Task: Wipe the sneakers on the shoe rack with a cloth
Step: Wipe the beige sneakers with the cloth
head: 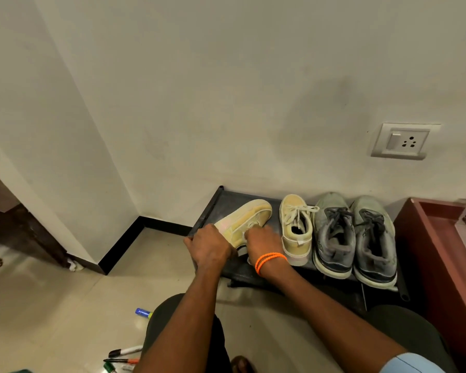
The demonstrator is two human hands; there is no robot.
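At the black shoe rack's (221, 201) left end, his left hand (209, 244) grips a tilted pale yellow canvas sneaker (244, 220); his right hand (262, 238) curls over its side, grip unclear.

On the black shoe rack (228, 200) against the wall, my cream sneaker (246, 219) is tipped onto its side at the left end, toe pointing toward the back. Its mate (295, 227) stands upright just beside it, laces loose. Right of that a grey pair (354, 234) sits side by side, toes to the wall, white soles grubby.
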